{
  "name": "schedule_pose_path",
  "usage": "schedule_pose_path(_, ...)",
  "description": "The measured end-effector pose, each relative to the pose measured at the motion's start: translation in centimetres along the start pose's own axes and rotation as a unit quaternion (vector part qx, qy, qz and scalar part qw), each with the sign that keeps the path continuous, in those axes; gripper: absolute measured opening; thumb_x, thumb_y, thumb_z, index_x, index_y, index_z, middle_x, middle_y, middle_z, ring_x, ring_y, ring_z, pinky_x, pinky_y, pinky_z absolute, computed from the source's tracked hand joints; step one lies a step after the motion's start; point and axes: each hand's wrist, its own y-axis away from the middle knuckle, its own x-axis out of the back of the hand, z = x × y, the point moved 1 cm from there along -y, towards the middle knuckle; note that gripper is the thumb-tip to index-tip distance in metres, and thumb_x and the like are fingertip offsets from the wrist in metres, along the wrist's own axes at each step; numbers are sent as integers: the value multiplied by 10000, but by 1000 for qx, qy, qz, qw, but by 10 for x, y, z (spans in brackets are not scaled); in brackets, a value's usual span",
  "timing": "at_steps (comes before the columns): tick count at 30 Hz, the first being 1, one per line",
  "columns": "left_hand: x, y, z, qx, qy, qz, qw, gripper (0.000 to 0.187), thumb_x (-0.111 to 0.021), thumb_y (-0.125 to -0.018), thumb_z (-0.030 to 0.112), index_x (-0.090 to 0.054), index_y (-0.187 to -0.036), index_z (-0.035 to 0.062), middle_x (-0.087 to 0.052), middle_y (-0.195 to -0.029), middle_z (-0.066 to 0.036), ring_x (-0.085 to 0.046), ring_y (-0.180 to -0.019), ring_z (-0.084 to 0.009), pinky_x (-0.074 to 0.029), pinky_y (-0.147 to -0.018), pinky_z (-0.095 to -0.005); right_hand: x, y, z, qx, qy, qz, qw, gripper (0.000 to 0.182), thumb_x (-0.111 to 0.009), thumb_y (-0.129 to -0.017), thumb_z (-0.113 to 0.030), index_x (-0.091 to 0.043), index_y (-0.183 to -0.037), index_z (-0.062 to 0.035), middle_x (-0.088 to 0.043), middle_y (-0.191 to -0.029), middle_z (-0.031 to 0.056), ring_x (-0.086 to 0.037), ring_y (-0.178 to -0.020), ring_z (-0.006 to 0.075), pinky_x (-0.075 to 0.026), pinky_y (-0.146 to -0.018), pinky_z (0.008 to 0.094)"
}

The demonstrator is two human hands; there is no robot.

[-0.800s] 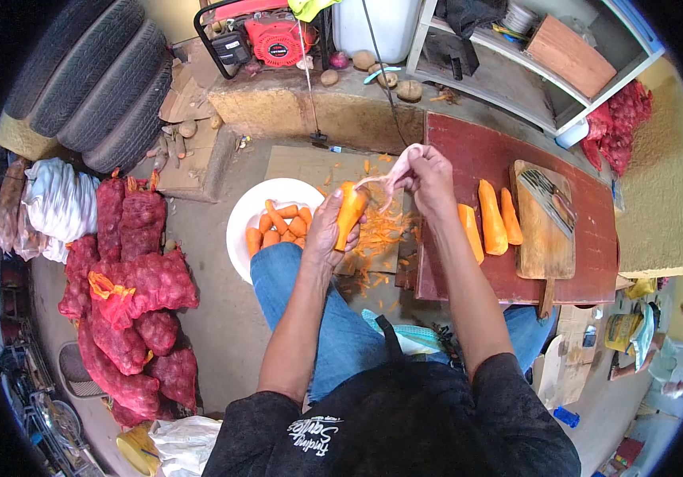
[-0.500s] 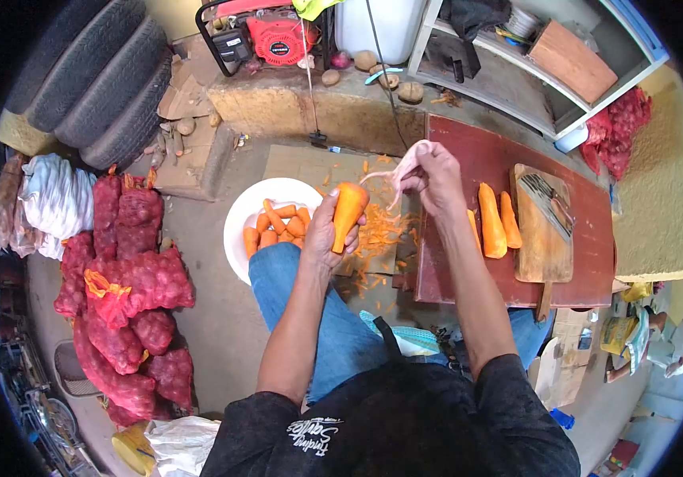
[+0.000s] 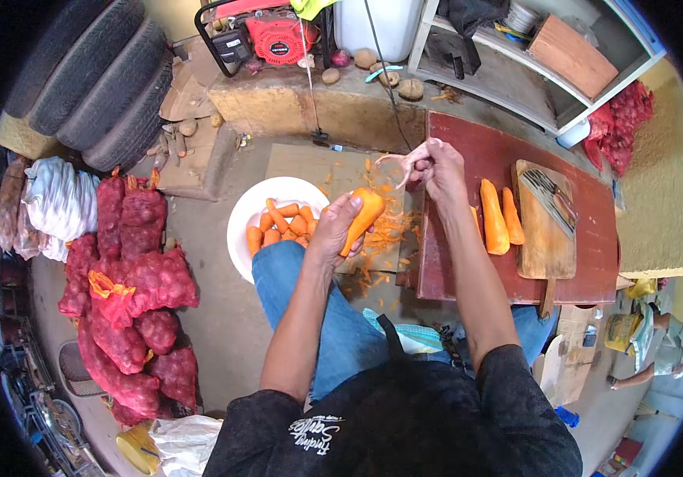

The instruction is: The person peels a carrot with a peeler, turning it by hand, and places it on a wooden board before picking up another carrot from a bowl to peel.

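My left hand [image 3: 333,230] is wrapped round a thick peeled carrot [image 3: 367,213], its broad end up. To the right and higher, my right hand [image 3: 442,172] grips a pink Y-shaped peeler [image 3: 413,161], its two prongs toward the carrot but apart from it. The blade cannot be made out. Beyond my left knee is a white basin [image 3: 237,230] holding several carrots [image 3: 276,216]. Orange peelings [image 3: 381,238] lie scattered over cardboard [image 3: 294,161] on the floor below the hands. On the red table [image 3: 468,155] to the right rest peeled carrots [image 3: 494,219].
A cutting board [image 3: 544,258] with a knife [image 3: 552,199] lies on the table. Red net sacks [image 3: 147,278] are piled at left, below stacked tires [image 3: 103,87]. A red machine [image 3: 278,40] and shelf [image 3: 508,71] stand behind. Another person [image 3: 679,342] is at far right.
The carrot has shifted slightly right and tilted in my left hand. My right hand has turned, bringing the peeler's prongs a little higher. The person at far right has moved.
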Motion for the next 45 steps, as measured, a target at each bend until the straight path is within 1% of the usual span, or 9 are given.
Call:
schedule_pose_path(5, 5, -2, -2, -8, -14, -7, 1000, 375, -621, -1002, 372, -579, -1187, 49, -640, -752, -90, -494, -391, -76, -377, -327, -192, -20, 16, -3, -30, 20, -25, 999, 219, -521, -1034, -205, -575, -945, -13, -664, -727, 113, -657, -540, 159, -561, -427, 295)
schedule_pose_path(10, -2, -1, 1, 4, -36, 11, 999, 418, -639, -988, 377, -582, -1219, 34, -656, -783, -77, -514, -411, -75, -386, -329, -192, 4, 6, -4, -14, 4, 58, 998, 197, -556, -1020, -201, -565, -972, -10, -660, -735, 111, -631, -498, 150, -542, -396, 297)
schedule_pose_path(13, 2, -4, -4, 1, -65, 21, 998, 428, -651, -979, 380, -585, -1219, 32, -659, -803, -70, -520, -427, -70, -386, -330, -192, -19, 21, -6, -35, 28, -34, 998, 197, -534, -1025, -197, -567, -965, -12, -658, -730, 108, -627, -500, 146, -542, -402, 294)
schedule_pose_path(18, -6, 4, 0, 17, -75, 11, 997, 425, -664, -973, 363, -582, -1230, 35, -659, -819, -70, -519, -431, -73, -399, -335, -199, 21, -4, 10, 1, -69, 97, 993, 208, -540, -1034, -213, -561, -961, -19, -664, -745, 121, -638, -523, 152, -568, -445, 306)
schedule_pose_path(25, 0, -4, -5, -64, -5, 19, 998, 426, -686, -963, 357, -583, -1224, 38, -671, -892, -74, -543, -441, -97, -436, -347, -228, 13, 25, 5, -50, -21, 23, 998, 201, -545, -1038, -215, -544, -993, -18, -671, -755, 131, -674, -570, 180, -605, -501, 328)
schedule_pose_path(29, 9, -9, -9, -39, -4, 49, 998, 400, -620, -997, 384, -588, -1197, 39, -662, -897, -72, -542, -438, -105, -446, -350, -233, 19, 37, 7, -1, -95, 36, 995, 216, -585, -1024, -242, -536, -1018, -32, -688, -820, 153, -695, -623, 198, -623, -564, 338)
schedule_pose_path(37, 9, -9, -9, 5, 113, -2, 994, 355, -565, -1024, 411, -580, -1081, 61, -635, -816, -78, -480, -397, -87, -352, -315, -217, -10, 47, 16, 15, 29, -52, 998, 228, -639, -993, -231, -550, -1025, -23, -690, -826, 119, -707, -674, 182, -630, -594, 326)
schedule_pose_path(41, 18, -3, -11, 14, 91, 7, 996, 445, -534, -1023, 464, -596, -1058, 25, -636, -821, -108, -492, -401, -83, -366, -296, -207, 20, 18, 8, 68, -113, 24, 991, 172, -584, -1022, -185, -553, -973, -22, -706, -836, 156, -704, -644, 205, -606, -567, 310)
schedule_pose_path(45, 11, -5, -3, 14, 104, 23, 994, 421, -547, -1020, 448, -584, -1083, 34, -628, -802, -115, -472, -383, -89, -354, -295, -216, -3, 37, -6, 13, -20, -4, 1000, 132, -562, -1024, -147, -544, -1006, -17, -697, -840, 159, -707, -652, 200, -620, -576, 328)
